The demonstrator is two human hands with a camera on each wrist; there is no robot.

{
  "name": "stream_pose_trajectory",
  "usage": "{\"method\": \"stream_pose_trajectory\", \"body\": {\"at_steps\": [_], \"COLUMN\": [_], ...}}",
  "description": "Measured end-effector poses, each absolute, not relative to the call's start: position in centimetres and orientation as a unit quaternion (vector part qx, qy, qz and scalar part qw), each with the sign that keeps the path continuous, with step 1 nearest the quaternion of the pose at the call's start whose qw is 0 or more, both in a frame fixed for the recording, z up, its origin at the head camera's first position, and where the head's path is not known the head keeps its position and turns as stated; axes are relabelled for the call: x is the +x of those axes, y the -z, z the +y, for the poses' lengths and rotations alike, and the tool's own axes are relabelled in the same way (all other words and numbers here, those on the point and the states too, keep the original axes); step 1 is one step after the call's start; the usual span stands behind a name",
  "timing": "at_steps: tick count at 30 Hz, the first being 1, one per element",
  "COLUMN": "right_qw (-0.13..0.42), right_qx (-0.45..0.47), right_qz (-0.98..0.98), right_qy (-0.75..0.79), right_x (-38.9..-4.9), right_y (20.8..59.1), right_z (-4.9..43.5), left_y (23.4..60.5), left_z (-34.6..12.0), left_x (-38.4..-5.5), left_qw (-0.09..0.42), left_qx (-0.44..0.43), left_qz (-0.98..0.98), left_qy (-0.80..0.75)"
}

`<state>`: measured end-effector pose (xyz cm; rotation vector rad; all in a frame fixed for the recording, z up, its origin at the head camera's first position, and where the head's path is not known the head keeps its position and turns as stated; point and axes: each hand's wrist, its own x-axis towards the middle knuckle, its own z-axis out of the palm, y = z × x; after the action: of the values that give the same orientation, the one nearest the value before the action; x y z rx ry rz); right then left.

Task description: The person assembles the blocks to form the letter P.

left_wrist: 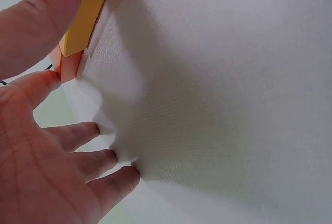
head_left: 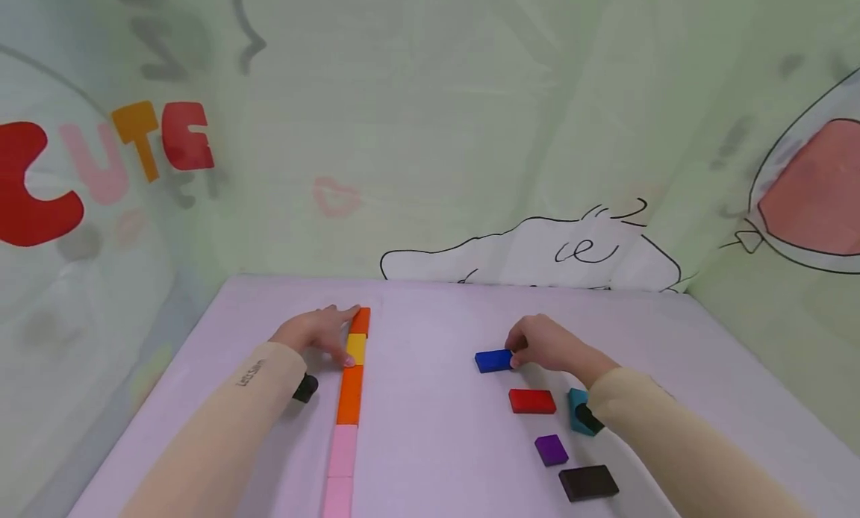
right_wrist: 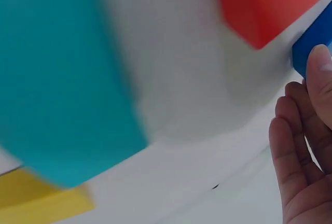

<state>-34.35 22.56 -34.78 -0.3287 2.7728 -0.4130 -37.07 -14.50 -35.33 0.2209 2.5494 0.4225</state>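
Note:
A straight row of flat blocks runs away from me: pink blocks point(head_left: 343, 451) nearest, then an orange block point(head_left: 350, 395), a yellow block point(head_left: 357, 346) and another orange block point(head_left: 360, 322) at the far end. My left hand point(head_left: 314, 330) touches the row from its left side, index finger at the far orange block, thumb beside the yellow one. Its other fingertips press the cloth in the left wrist view. To the right, my right hand point(head_left: 546, 344) pinches the right end of a blue block point(head_left: 492, 362) between thumb and fingers. Whether that block touches the table I cannot tell.
Near the right arm lie a red block point(head_left: 532, 401), a teal block point(head_left: 576, 407), a purple block point(head_left: 552, 450) and a black block point(head_left: 588, 483). The right wrist view also shows a yellow block point(right_wrist: 41, 198). Printed cloth walls stand behind the table and at its sides.

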Motion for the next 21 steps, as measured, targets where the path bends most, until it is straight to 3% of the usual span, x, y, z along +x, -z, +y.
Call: {"method": "stream_pose_trajectory", "body": {"at_steps": [21], "right_qw": [0.132], "right_qx": [-0.14], "right_qz": [0.964], "right_qy": [0.183], "right_x": [-37.5], "right_y": [36.2], "right_z": [17.0], "left_y": [35.5], "left_z": [-14.5], "left_x": [-37.8], "left_qw": [0.273], "left_qx": [0.072], "left_qz": [0.948], "left_qy": [-0.148]}}
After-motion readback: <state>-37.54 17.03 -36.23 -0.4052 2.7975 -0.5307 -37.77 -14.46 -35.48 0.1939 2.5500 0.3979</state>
